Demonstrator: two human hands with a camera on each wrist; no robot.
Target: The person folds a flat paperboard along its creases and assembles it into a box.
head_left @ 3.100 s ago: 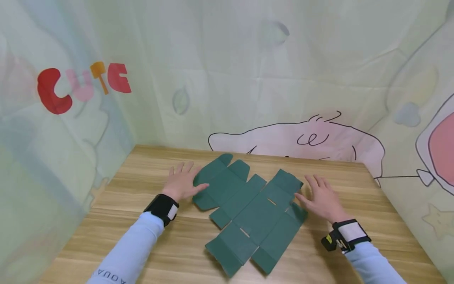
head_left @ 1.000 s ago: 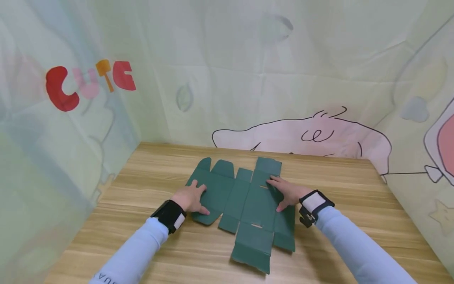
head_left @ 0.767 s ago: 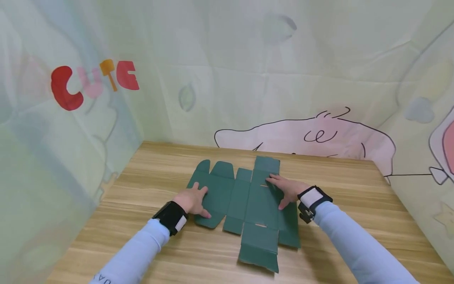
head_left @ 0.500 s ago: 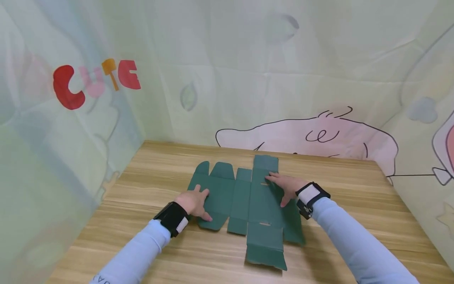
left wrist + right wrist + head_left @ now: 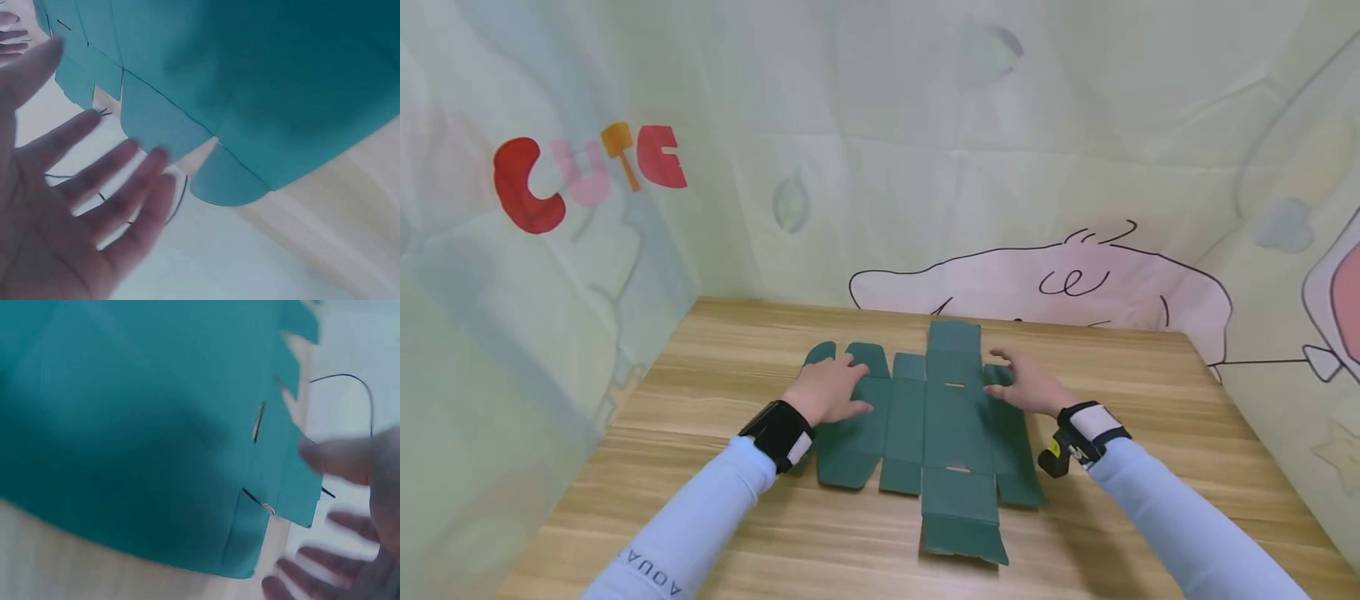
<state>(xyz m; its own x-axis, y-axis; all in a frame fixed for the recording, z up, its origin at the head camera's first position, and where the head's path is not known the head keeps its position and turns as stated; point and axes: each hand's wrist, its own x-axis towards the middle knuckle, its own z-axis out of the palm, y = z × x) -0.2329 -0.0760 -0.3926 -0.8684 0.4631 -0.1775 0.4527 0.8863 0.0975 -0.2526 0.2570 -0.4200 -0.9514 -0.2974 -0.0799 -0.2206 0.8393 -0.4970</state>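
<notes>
A dark green flat box blank [image 5: 955,425], with creases, flaps and small slots, lies unfolded on the wooden table [image 5: 760,533]. My left hand [image 5: 829,390] hovers over its left panel, fingers spread; in the left wrist view the palm and loose fingers [image 5: 134,169] hold nothing. My right hand [image 5: 1028,383] is over the blank's right side, thumb near the right panel's fold and fingers loosely bent. In the right wrist view that hand [image 5: 375,537] shows beside the slotted end of the blank, with nothing in its grip.
A printed cloth backdrop [image 5: 880,167] rises behind the table and along both sides, with CUTE letters [image 5: 527,187] at the left. Dark wrist straps [image 5: 778,435] with small devices sit on both wrists over pale blue sleeves [image 5: 685,525].
The blank has turned from a slant to nearly square with the table. Both hands rested on it moments ago; now they have lifted, the left moving away and the right shifting rightward.
</notes>
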